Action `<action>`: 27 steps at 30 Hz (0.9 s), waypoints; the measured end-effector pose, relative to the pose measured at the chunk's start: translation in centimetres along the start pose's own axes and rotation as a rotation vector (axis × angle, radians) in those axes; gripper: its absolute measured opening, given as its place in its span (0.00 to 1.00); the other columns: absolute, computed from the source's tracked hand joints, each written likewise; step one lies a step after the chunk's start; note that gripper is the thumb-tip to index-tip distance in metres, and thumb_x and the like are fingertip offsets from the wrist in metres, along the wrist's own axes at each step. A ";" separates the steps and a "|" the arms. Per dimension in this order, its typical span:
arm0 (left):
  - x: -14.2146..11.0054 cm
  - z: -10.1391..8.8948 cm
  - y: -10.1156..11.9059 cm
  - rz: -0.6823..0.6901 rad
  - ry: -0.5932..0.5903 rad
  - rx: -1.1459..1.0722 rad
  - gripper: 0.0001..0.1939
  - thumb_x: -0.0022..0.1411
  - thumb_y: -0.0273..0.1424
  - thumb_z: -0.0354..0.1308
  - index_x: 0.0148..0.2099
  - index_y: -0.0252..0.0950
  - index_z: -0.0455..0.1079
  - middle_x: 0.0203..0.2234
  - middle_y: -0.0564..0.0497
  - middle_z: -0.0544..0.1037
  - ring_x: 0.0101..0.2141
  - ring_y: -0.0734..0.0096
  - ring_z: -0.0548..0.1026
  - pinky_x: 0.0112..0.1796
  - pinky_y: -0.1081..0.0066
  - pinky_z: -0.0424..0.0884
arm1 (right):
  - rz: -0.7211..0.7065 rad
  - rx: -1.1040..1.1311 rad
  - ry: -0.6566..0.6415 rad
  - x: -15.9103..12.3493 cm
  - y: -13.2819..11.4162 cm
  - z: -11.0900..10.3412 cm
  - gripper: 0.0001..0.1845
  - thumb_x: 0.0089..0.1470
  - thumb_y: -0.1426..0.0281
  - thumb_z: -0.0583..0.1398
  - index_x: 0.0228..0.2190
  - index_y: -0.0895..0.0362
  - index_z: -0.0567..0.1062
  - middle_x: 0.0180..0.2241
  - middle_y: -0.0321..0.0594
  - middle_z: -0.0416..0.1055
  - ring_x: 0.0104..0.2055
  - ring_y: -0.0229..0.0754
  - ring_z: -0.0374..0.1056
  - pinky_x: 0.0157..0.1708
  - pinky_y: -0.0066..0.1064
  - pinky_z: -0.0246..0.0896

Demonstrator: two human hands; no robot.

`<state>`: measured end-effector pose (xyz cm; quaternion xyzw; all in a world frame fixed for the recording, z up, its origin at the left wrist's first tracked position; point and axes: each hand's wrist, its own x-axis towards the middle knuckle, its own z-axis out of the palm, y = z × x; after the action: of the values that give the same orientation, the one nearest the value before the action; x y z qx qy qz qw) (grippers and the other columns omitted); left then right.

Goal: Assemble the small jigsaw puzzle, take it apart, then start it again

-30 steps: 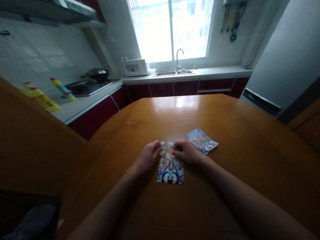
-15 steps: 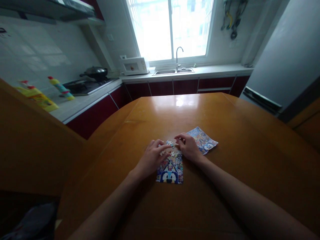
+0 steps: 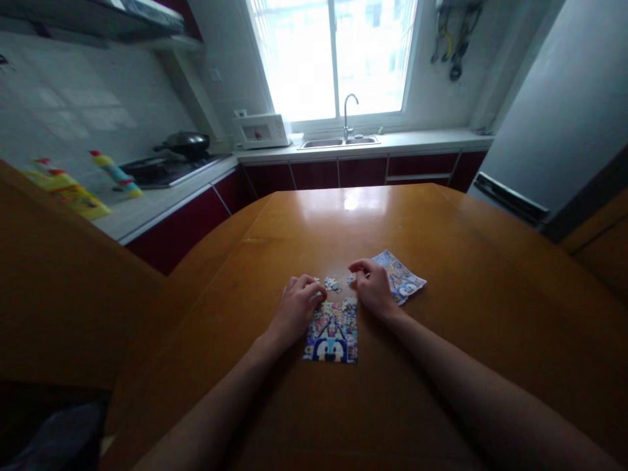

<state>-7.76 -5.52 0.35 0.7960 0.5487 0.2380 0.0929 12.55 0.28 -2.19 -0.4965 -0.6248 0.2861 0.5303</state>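
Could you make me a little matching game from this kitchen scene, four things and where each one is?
Things
1. partly built puzzle
2. small cluster of loose pieces
3. printed sheet
4. microwave

Places
A. on the counter, to the left of the sink
B. on the table, in the gap between the left hand and the right hand
C. on the table, between the forearms
D. on the table, partly hidden by the right hand

Pairs: 1-C, 2-B, 3-D, 4-A
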 end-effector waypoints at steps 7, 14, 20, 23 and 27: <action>-0.2 -0.3 0.4 0.107 -0.042 0.008 0.09 0.68 0.34 0.59 0.50 0.46 0.76 0.50 0.49 0.71 0.50 0.58 0.63 0.53 0.57 0.64 | 0.050 0.009 -0.103 -0.1 -0.3 -0.1 0.14 0.51 0.76 0.53 0.28 0.57 0.78 0.27 0.38 0.76 0.31 0.41 0.71 0.32 0.30 0.62; -0.5 -0.7 1.3 0.111 -0.097 -0.008 0.05 0.65 0.28 0.62 0.41 0.44 0.76 0.47 0.50 0.71 0.48 0.59 0.64 0.51 0.59 0.65 | 0.070 -0.019 -0.143 -0.2 -0.4 0.0 0.14 0.51 0.76 0.53 0.28 0.57 0.79 0.26 0.38 0.76 0.30 0.40 0.72 0.30 0.28 0.61; -0.4 -0.6 1.4 0.098 -0.148 -0.055 0.04 0.66 0.26 0.58 0.42 0.39 0.72 0.45 0.48 0.70 0.47 0.60 0.65 0.49 0.60 0.65 | 0.061 -0.115 -0.200 0.1 -0.5 -0.2 0.15 0.52 0.79 0.53 0.29 0.56 0.79 0.26 0.38 0.77 0.30 0.40 0.73 0.30 0.28 0.61; -0.4 -0.3 1.3 0.110 -0.152 -0.071 0.03 0.66 0.26 0.57 0.41 0.38 0.71 0.44 0.47 0.71 0.46 0.60 0.65 0.48 0.61 0.65 | 0.065 -0.319 -0.335 0.4 -1.4 -0.9 0.11 0.52 0.78 0.58 0.26 0.55 0.79 0.25 0.39 0.77 0.29 0.40 0.72 0.28 0.29 0.58; -0.3 0.0 0.9 0.130 -0.141 -0.067 0.04 0.66 0.25 0.57 0.40 0.38 0.71 0.42 0.47 0.72 0.45 0.60 0.66 0.47 0.62 0.65 | 0.010 -0.530 -0.510 -0.2 -3.2 -1.8 0.11 0.39 0.72 0.72 0.21 0.54 0.74 0.24 0.40 0.75 0.29 0.43 0.70 0.26 0.29 0.56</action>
<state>-7.06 -6.16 0.63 0.8412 0.4797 0.2052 0.1419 13.19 -1.31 1.03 -0.5325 -0.7868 0.2314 0.2093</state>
